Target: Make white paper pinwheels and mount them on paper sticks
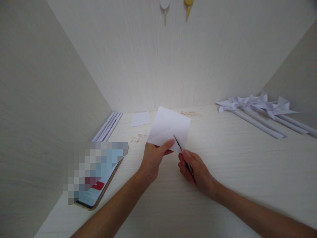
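A square sheet of white paper [168, 124] is pinched at its lower edge by my left hand [155, 157], thumb on top and fingers beneath. A small dark mark shows near its middle. My right hand [196, 168] is closed around a slim pair of scissors [178, 143]. Their dark blade lies over the paper's lower right part, pointing up and left toward the mark. The scissors' finger loops are mostly hidden in the hand, and I cannot see how far the blades are apart.
White paper pinwheels [257, 103] on rolled sticks lie at the right. Rolled paper sticks [107, 127] lean at the left, near a phone [99, 185], partly blurred out. Another paper square [141, 119] rests by the back wall. Two hooks [164, 5] hang on that wall.
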A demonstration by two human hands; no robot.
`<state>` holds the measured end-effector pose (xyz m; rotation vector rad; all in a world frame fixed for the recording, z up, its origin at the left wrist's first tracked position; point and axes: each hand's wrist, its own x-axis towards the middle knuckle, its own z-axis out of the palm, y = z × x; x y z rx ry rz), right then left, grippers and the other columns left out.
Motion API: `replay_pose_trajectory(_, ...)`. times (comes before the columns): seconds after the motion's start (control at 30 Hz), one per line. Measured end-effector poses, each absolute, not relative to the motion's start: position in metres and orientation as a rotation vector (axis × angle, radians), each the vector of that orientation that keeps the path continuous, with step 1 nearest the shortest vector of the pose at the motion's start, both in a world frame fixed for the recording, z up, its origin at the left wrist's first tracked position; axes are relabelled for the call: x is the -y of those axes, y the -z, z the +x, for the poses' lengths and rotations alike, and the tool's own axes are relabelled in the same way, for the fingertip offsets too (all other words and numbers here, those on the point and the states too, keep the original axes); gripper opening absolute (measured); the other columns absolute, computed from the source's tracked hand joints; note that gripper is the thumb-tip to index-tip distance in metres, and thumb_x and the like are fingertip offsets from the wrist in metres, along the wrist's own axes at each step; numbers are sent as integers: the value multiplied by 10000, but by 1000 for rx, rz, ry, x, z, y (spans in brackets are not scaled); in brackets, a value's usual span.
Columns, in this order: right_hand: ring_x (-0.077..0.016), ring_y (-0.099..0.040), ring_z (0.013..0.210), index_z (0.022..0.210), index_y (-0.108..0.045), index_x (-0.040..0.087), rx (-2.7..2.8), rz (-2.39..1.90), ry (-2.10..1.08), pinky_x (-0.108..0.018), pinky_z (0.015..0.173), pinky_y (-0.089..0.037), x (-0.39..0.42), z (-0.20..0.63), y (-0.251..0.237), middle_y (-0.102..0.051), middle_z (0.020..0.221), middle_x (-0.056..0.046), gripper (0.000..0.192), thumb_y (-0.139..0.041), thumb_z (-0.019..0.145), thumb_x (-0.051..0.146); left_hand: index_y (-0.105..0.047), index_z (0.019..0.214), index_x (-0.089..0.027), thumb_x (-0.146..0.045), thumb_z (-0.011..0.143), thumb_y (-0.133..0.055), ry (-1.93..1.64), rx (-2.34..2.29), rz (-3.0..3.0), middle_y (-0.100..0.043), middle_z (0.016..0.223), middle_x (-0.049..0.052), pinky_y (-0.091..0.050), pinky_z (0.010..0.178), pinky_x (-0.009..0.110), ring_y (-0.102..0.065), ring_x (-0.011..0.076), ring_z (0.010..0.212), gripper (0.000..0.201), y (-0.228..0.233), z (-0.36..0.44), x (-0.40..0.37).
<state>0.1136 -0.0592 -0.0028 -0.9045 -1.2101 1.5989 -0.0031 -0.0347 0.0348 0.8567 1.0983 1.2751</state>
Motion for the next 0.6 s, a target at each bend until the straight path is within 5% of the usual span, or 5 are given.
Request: replay_pose_trajectory(0.6,-31,-164,267,549,-361,192,1164,-886,-1627,-186,295,-107,57,114,4,-272,296,105,413,-398,780,531,-649,879,-152,-191,553,-696,-1256,-1095,882,-673,847,64,-519,588,237,-609,146,704,331,-34,-4,35)
